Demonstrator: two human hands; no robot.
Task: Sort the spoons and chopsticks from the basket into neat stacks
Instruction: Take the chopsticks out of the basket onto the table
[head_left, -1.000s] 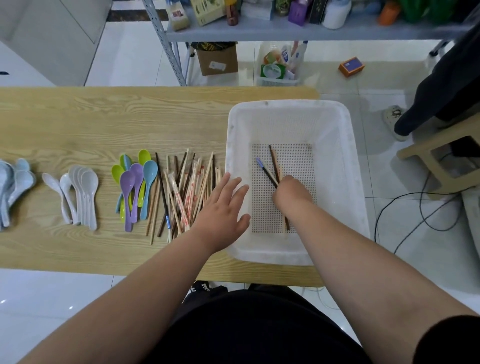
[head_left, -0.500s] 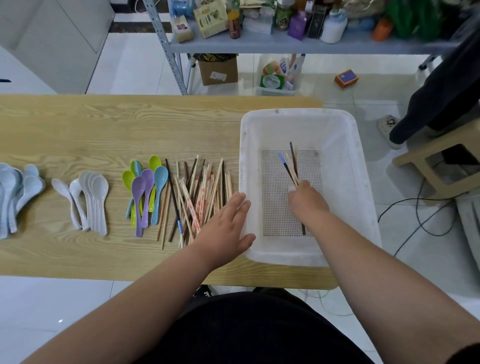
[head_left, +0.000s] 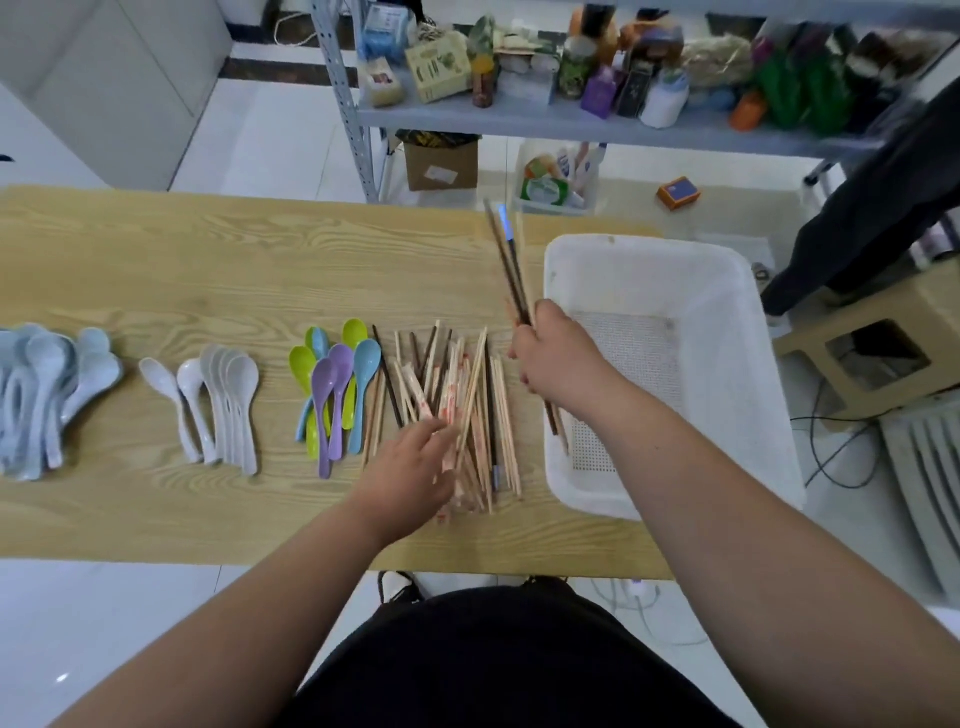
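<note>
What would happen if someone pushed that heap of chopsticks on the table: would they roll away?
Probably scatter rather than roll far: the heap of chopsticks lies criss-crossed, so sticks likely snag each other. They look thin and light, so a nudge should shift them easily. They seem stiff: the bundle gripped by the right hand looks straight.

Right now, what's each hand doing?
Left hand: open, fingers on the chopstick pile.
Right hand: closed on a small bundle of chopsticks.

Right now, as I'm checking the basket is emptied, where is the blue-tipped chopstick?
Head view: the blue-tipped chopstick is gripped, blue end up, in the right hand, between the chopstick pile and the white basket.
</note>
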